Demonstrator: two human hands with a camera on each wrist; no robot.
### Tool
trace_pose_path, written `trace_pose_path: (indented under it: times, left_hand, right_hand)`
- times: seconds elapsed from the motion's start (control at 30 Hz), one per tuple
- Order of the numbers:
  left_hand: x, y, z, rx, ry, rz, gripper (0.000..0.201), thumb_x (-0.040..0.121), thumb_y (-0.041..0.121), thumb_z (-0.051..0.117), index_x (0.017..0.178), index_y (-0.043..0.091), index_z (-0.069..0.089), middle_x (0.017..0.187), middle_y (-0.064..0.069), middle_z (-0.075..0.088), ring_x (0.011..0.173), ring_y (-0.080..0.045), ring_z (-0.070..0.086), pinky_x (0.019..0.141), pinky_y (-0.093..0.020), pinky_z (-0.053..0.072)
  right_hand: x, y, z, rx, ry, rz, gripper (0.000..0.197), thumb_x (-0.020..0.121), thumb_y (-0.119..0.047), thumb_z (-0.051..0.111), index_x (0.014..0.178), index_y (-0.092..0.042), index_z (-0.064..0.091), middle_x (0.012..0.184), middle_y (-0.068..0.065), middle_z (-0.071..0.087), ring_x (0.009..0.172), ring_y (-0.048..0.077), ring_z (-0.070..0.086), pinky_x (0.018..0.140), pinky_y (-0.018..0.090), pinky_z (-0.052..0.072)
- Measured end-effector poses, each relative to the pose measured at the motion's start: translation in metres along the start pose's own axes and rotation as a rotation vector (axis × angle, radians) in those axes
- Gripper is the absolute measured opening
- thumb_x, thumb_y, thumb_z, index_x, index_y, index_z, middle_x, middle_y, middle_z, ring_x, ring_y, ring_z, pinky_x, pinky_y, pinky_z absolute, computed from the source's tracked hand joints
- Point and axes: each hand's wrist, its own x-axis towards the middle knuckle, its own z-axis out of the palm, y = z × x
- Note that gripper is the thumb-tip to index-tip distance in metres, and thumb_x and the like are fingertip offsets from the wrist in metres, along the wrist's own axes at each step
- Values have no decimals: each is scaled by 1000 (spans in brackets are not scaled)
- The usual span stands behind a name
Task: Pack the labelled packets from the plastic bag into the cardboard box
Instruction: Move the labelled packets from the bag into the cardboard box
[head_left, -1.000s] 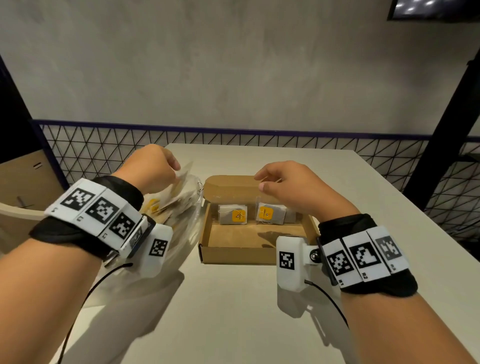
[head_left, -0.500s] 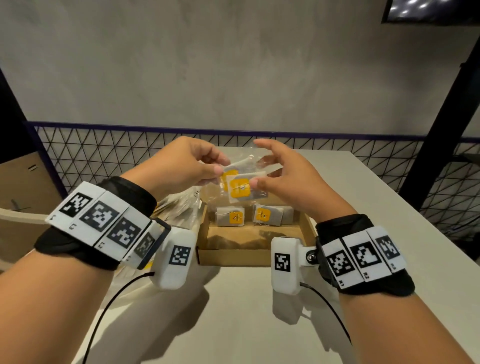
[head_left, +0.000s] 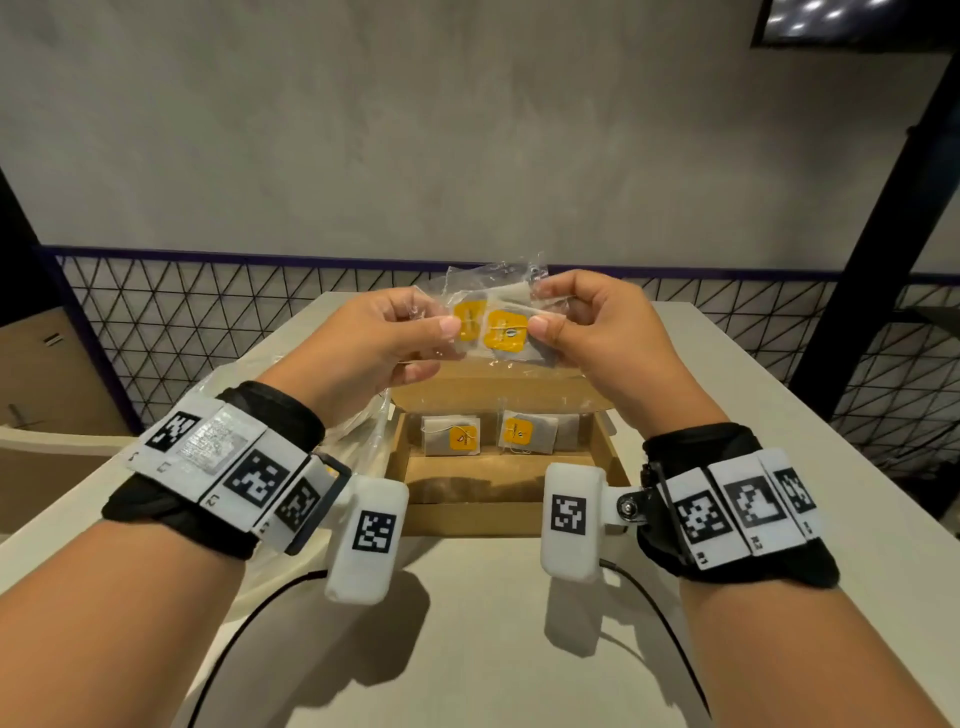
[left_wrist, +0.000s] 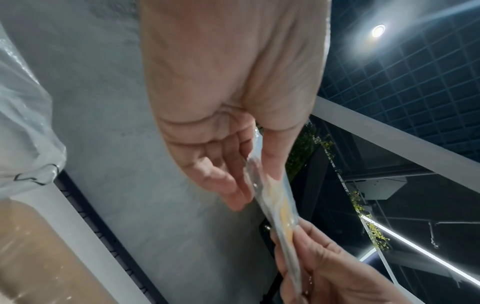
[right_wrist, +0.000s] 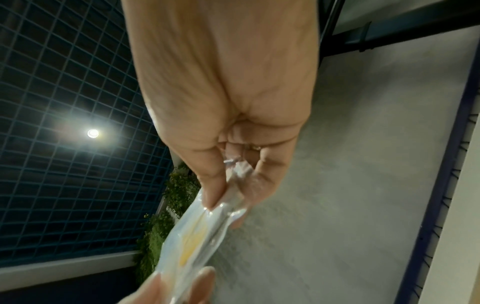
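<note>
Both hands on the packets, up over the box

Left hand (head_left: 382, 338) and right hand (head_left: 597, 327) each pinch a side of the two overlapping packets (head_left: 493, 327) between thumb and fingers (head_left: 550, 328), above the cardboard box (head_left: 467, 514).

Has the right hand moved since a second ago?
Yes. The right hand rose from the cardboard box and now pinches held packets above it.

You've got glossy, crinkled clear-plastic packets (head_left: 493, 322) between your fingertips (head_left: 451, 327), yellow labels matt; below your fingers a matt brown cardboard box (head_left: 498, 467) on a smooth matt table (head_left: 779, 415); shiny plastic bag (head_left: 358, 431) left
</note>
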Motion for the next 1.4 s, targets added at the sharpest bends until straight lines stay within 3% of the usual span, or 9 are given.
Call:
trace_pose_path:
  times: [0.1, 0.3, 0.5, 0.6, 0.73, 0.93, 1.03, 1.3, 1.4]
  left_hand:
    - [4, 0, 3, -59, 35, 26, 4, 83, 17, 61, 83, 15, 58, 85, -3, 69, 76, -12, 65, 60, -15, 55]
    - [15, 2, 5, -180, 187, 58, 15, 97, 12, 46, 84, 19, 50, 95, -4, 63, 75, -13, 65, 64, -21, 53]
    - [29, -3, 8, 276, 286, 88, 29, 84, -5, 57, 90, 22, 50, 91, 2, 55, 79, -11, 56, 63, -21, 52]
    - [33, -8, 6, 634, 245, 103, 33, 80, 2, 66, 105, 21, 54, 92, 4, 56, 80, -10, 54, 64, -20, 48]
    - [36, -11, 6, 746, 173, 44, 47, 76, 4, 71, 115, 22, 52, 99, -2, 58, 90, -17, 57, 63, -18, 46]
    - [41, -16, 9, 865, 114, 21, 11, 80, 4, 66, 81, 14, 60, 76, 3, 57, 75, -14, 53, 55, -17, 39]
    - [44, -18, 7, 834, 98, 4, 5, 83, 10, 66, 79, 12, 67, 72, 6, 58, 70, -7, 52, 57, -16, 38]
    - [48, -28, 13, 935, -130, -71, 27, 91, 4, 52, 109, 18, 66, 104, 4, 58, 93, -13, 51, 75, -22, 43]
    - [52, -34, 16, 1018, -185, -92, 39, 88, -6, 49, 114, 20, 64, 109, 5, 53, 98, -13, 49, 81, -24, 42]
  right_hand:
    - [1, 2, 1, -89, 13, 27, 14, 87, -12, 62, 96, -21, 60, 97, 6, 68, 86, 17, 66, 71, 26, 56]
    - [4, 8, -7, -301, 70, 28, 5, 86, -15, 63, 87, -20, 63, 82, -11, 59, 77, 4, 55, 71, 25, 50]
    - [7, 19, -18, -511, 17, 112, 24, 85, 0, 52, 84, -24, 57, 82, -4, 57, 78, 10, 53, 63, 19, 44]
    - [6, 25, -21, -656, 4, 158, 22, 86, -1, 49, 85, -23, 56, 81, -3, 56, 75, 13, 53, 56, 18, 38]
    - [6, 28, -22, -754, -51, 228, 20, 84, 1, 49, 80, -17, 57, 79, 0, 56, 74, 16, 52, 55, 16, 36]
    - [3, 29, -17, -775, -92, 255, 20, 85, 1, 49, 80, -14, 62, 81, 3, 59, 76, 17, 53, 55, 17, 37]
    - [4, 28, -16, -798, -118, 285, 20, 87, 1, 49, 86, -12, 64, 86, 5, 60, 79, 17, 54, 64, 22, 42]
    - [0, 31, -10, -845, -135, 251, 25, 84, 2, 47, 69, -17, 53, 80, 5, 60, 79, 23, 55, 68, 26, 40]
    - [3, 30, -9, -894, -165, 287, 21, 85, 0, 49, 82, -9, 68, 94, 11, 68, 83, 23, 58, 72, 28, 44]
